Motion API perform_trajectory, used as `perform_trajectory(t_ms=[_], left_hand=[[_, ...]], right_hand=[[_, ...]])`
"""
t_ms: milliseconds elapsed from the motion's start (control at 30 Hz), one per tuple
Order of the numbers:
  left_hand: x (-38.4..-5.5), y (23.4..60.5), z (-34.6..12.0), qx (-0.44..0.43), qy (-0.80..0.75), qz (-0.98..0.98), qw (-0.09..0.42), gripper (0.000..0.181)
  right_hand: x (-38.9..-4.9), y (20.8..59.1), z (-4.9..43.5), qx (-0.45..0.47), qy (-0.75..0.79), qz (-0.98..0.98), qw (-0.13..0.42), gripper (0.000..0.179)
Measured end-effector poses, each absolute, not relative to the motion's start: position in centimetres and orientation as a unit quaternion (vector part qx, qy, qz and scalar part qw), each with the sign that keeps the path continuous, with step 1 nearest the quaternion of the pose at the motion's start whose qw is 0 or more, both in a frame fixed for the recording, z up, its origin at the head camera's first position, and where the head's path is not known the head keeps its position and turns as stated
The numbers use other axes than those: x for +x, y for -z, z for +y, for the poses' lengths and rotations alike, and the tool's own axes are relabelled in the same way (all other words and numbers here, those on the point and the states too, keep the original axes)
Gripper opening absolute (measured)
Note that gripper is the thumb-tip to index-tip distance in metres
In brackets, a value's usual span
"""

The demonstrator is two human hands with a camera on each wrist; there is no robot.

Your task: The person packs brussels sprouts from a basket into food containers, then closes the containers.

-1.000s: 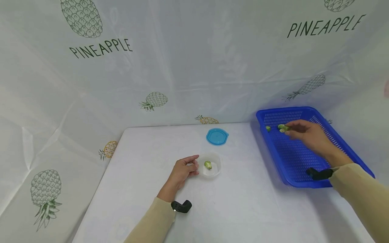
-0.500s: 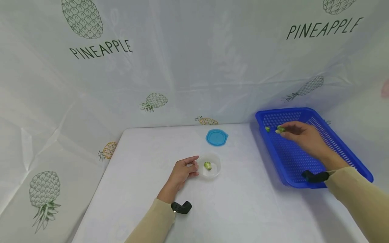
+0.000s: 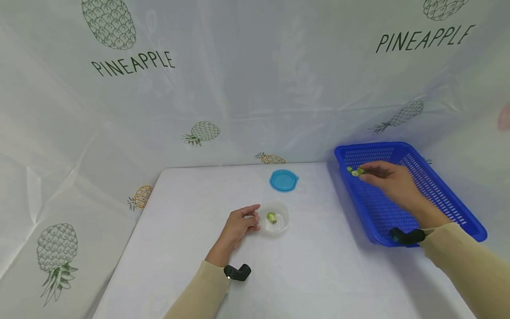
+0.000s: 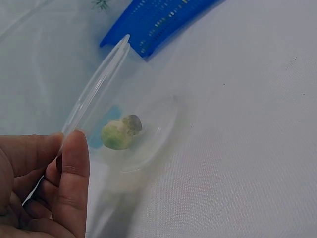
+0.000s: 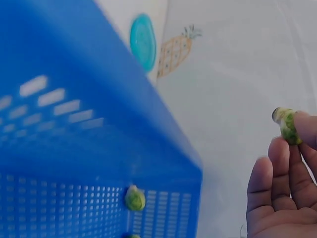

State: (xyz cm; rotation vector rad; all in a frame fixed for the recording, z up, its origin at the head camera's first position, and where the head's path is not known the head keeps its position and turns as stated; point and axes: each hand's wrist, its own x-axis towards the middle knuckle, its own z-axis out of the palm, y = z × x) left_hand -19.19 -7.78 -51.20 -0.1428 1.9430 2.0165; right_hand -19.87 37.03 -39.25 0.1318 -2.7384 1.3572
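Note:
My left hand [image 3: 238,227] pinches the rim of a clear plastic tub [image 3: 282,223] between thumb and finger, as the left wrist view shows. A single Brussels sprout [image 4: 116,135] lies at the bottom of that tub. Over the blue basket [image 3: 450,206], my right hand [image 3: 394,184] pinches another Brussels sprout [image 5: 287,126] at its fingertips, raised above the basket floor. Inside the basket, at its far left corner, rests a Brussels sprout [image 5: 134,198]; part of one more sprout [image 5: 132,236] shows at the right wrist view's bottom edge.
A light blue lid [image 3: 284,180] lies flat on the white table [image 3: 207,195], behind the tub. Pineapple-printed sheeting [image 3: 255,88] rises behind and on both sides of the table. The basket's raised wall [image 3: 358,208] stands between tub and right hand.
My right hand has moved a little to the left over the basket, carrying the Brussels sprout toward the basket's left wall. The left hand and tub hold their place.

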Motion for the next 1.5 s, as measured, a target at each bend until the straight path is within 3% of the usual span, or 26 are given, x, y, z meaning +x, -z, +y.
perform_trajectory(t_ms=[667,1500], left_hand=[[-19.2,51.2,-7.6,-0.052,-0.708,0.683,0.17,0.049],[-19.3,51.2,-7.8,-0.051,-0.705,0.687,0.168,0.047]], right_hand=[[-18.8,40.0,31.2,0.138,-0.544,-0.825,0.058,0.027],[-18.8,43.5,24.7,0.146,-0.603,-0.782,0.057,0.027]])
